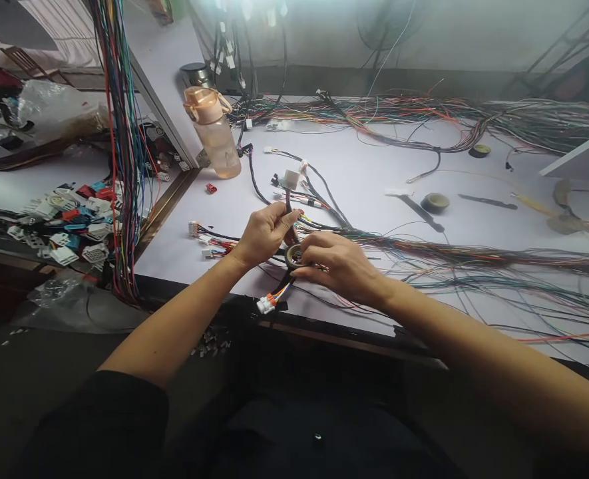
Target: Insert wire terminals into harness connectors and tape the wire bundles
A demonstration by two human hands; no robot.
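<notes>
My left hand (265, 234) is closed around a dark wire branch, whose white connector (290, 179) sticks up beyond the fingers. Just to its right, my right hand (335, 265) grips a roll of dark tape (293, 257) between thumb and fingers. The roll sits against the wire harness (414, 251), which runs off to the right across the table. Below the hands, a white and orange connector (267, 304) hangs at the table's front edge on short coloured wires. Another white connector (193, 229) lies left of my left hand.
A water bottle (218, 136) stands at the back left. Beside the table, connectors (82, 219) lie heaped behind a hanging wire bundle (122, 133). More tape (434, 202) and a dark blade-like strip (421, 211) lie right of centre. Loose wires (404, 106) line the back edge.
</notes>
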